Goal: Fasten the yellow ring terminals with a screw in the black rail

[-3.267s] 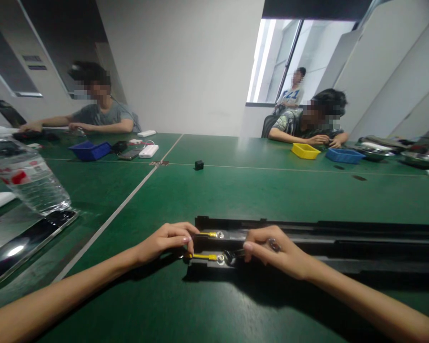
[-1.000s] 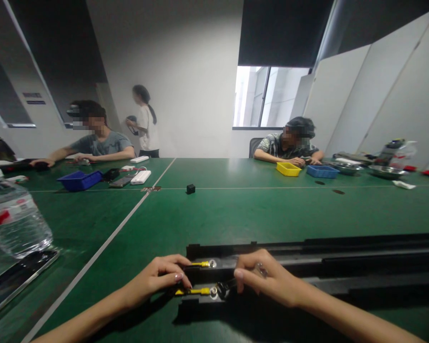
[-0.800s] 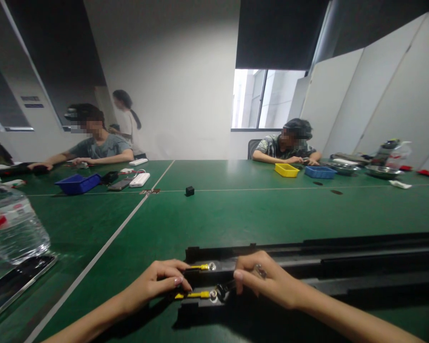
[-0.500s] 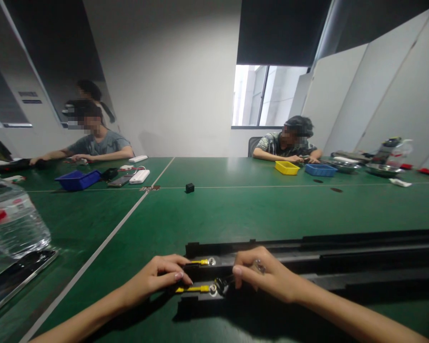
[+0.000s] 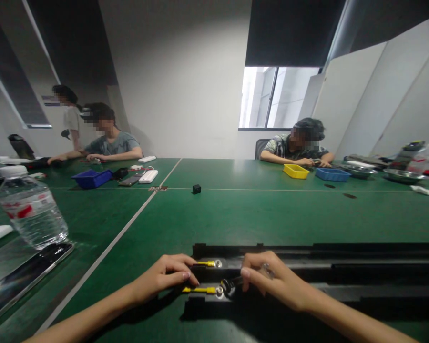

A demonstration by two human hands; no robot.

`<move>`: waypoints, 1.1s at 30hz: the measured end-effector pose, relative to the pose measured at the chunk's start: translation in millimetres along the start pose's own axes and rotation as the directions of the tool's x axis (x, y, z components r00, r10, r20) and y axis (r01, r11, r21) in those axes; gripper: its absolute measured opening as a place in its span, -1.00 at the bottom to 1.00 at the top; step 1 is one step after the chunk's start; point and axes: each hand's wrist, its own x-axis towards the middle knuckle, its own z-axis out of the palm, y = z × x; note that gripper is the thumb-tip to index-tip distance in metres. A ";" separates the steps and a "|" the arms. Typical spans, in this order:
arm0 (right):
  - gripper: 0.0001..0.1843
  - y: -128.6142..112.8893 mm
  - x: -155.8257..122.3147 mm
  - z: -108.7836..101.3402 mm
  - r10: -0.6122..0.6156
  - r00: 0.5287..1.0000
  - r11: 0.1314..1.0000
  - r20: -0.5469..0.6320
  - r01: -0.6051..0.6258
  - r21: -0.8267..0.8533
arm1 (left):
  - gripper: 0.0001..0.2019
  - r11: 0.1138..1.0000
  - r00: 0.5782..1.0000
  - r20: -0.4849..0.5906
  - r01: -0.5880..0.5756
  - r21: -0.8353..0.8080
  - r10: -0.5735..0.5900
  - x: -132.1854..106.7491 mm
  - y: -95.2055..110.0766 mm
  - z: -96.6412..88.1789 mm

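Note:
A long black rail (image 5: pixel 343 274) lies across the green table (image 5: pixel 236 214) in front of me. At its left end sit two yellow ring terminals, the upper one (image 5: pixel 209 263) and the lower one (image 5: pixel 202 289). My left hand (image 5: pixel 164 281) curls over the rail's left end, fingertips pinching by the lower terminal. My right hand (image 5: pixel 271 281) is closed around a small dark tool (image 5: pixel 229 285) whose tip rests at the lower terminal's ring; a clear bit shows at its knuckles.
A water bottle (image 5: pixel 32 209) and a phone (image 5: pixel 17 281) sit at my left. Further off lie a blue bin (image 5: pixel 92 178), a small black cube (image 5: pixel 196 189), a yellow bin (image 5: pixel 295 171) and another blue bin (image 5: pixel 331 174). Two people sit at the far side; one stands at left.
My hands have kept their grip at the rail's left end. The view has shifted slightly. The standing person in the background walked from centre to far left.

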 end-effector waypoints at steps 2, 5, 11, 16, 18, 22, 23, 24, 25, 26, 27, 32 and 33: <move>-0.45 0.3 -0.1 -0.3 -0.006 1.000 1.000 0.010 0.007 -0.021 | -0.69 1.000 1.000 -0.001 -0.003 -0.002 0.003 0.0 1.6 0.0; -0.47 0.3 0.0 -0.9 -0.030 1.000 0.998 0.006 0.031 -0.053 | -0.69 1.000 1.000 0.003 -0.007 0.002 0.007 0.2 2.0 -0.3; -0.47 0.2 -0.8 -1.7 -0.035 0.999 0.997 0.010 0.035 -0.073 | -0.69 1.000 1.000 0.014 -0.011 -0.026 0.011 -0.5 -2.5 -1.0; -0.47 -1.0 -0.7 -1.7 -0.032 0.999 0.998 0.009 0.033 -0.056 | -0.69 0.999 1.000 0.006 0.009 -0.042 -0.008 -0.6 0.5 -0.3; -0.46 -1.6 -0.1 -1.7 -0.031 0.999 0.999 0.009 0.031 -0.045 | -0.70 0.999 1.000 0.005 0.018 -0.047 -0.018 -0.2 1.9 -0.3; -0.47 -1.4 0.2 -1.6 -0.031 0.999 0.999 0.007 0.031 -0.043 | -0.71 0.997 1.000 0.013 0.013 -0.082 -0.012 -0.1 -0.8 -1.2; -0.48 -0.9 0.1 -1.6 -0.030 0.999 0.999 0.011 0.030 -0.041 | -0.71 0.996 1.000 0.015 0.011 -0.088 -0.010 -0.3 -2.2 -1.5; -0.49 -0.2 0.0 -1.7 -0.031 0.999 0.999 0.016 0.031 -0.037 | -0.71 0.996 1.000 0.018 0.010 -0.093 -0.009 -0.6 -3.5 -1.9; -0.49 0.5 0.0 -1.7 -0.033 0.999 0.999 0.019 0.033 -0.032 | -0.71 0.995 1.000 0.021 0.012 -0.099 -0.010 -0.8 -4.7 -2.2; -0.50 1.3 0.1 -1.7 -0.035 0.999 0.999 0.021 0.035 -0.027 | -0.71 0.994 1.000 0.025 0.015 -0.105 -0.013 -1.0 -5.6 -2.5; -0.50 2.0 0.2 -1.7 -0.037 0.999 0.999 0.022 0.037 -0.022 | -0.71 0.994 1.000 0.027 0.018 -0.111 -0.015 -1.1 -6.1 -2.8; -0.50 3.8 1.4 -1.0 -0.049 0.999 0.999 0.015 0.049 -0.009 | -0.72 0.989 0.999 0.041 0.025 -0.143 -0.020 -0.3 -5.5 -3.6; -0.49 3.9 1.4 -0.8 -0.048 0.999 0.999 0.015 0.048 -0.005 | -0.72 0.989 0.999 0.044 0.025 -0.145 -0.019 -0.1 -5.1 -3.7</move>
